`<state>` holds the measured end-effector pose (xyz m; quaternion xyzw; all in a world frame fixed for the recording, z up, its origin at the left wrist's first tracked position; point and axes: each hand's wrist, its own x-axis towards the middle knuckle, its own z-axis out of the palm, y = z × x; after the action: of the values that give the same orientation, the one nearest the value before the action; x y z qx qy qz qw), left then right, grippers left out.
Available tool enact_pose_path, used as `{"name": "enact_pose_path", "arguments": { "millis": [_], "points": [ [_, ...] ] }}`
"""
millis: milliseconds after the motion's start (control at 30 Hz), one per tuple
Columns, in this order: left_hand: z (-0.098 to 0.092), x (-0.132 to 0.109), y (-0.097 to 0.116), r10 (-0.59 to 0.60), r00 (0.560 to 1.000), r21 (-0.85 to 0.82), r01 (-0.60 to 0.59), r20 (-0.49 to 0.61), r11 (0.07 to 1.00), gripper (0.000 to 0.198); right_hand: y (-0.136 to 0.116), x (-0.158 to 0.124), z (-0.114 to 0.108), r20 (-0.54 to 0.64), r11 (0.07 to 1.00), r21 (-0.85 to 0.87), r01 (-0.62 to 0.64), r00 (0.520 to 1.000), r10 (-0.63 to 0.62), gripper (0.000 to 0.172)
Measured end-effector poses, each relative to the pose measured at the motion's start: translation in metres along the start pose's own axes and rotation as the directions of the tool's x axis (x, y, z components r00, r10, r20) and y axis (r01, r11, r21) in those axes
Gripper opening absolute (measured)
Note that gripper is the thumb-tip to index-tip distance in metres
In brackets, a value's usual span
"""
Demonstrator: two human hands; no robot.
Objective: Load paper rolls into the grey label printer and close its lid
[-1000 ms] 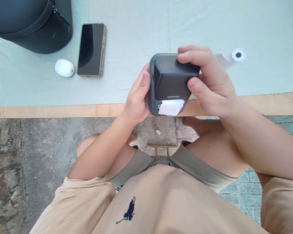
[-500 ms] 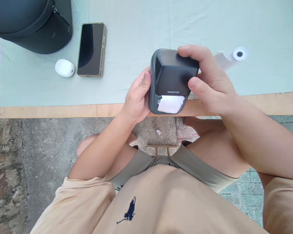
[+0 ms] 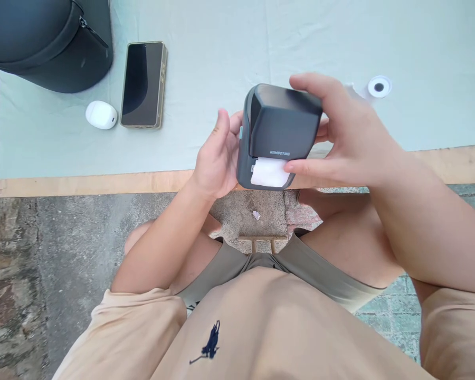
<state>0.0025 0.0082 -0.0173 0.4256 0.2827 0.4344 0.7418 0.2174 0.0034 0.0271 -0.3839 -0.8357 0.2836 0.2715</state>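
Note:
A dark grey label printer (image 3: 287, 124) marked NIIMBOT is held over the table's front edge, tilted slightly. White paper (image 3: 267, 173) sticks out of the slot at its near end. My left hand (image 3: 217, 155) supports the printer from the left, thumb raised off the casing and the other fingers partly hidden behind it. On the right side, my right hand (image 3: 344, 132) spans the printer, index finger by the far top corner and thumb tip at the paper's right edge. Its remaining fingers are partly hidden beside the casing.
A paper roll (image 3: 379, 87) with a loose end stands on the cloth-covered table (image 3: 206, 63) behind my right hand. To the left lie a phone-like device (image 3: 143, 84), a white rounded case (image 3: 101, 115) and a black zipped bag (image 3: 71, 58). A small scrap (image 3: 256, 215) lies on the ground.
My right thumb has moved from the lid down to the paper. My left thumb has lifted off the printer's side, uncovering a light-coloured button there. The view has shifted slightly.

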Motion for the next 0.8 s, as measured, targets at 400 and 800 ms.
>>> {"name": "enact_pose_path", "arguments": {
  "millis": [400, 800],
  "points": [
    [0.004, -0.001, -0.002, 0.002, 0.999, 0.053, 0.0, -0.034, 0.999, 0.053, -0.032, -0.002, -0.005, -0.55, 0.995, -0.044, -0.087, 0.834, 0.048, 0.02],
    [0.012, -0.005, 0.007, -0.026, 1.0, -0.033, 0.026, 0.01, 0.999, 0.024, -0.029, 0.008, 0.004, -0.191, 0.753, -0.617, -0.231, 0.971, 0.141, 0.026]
  ]
}}
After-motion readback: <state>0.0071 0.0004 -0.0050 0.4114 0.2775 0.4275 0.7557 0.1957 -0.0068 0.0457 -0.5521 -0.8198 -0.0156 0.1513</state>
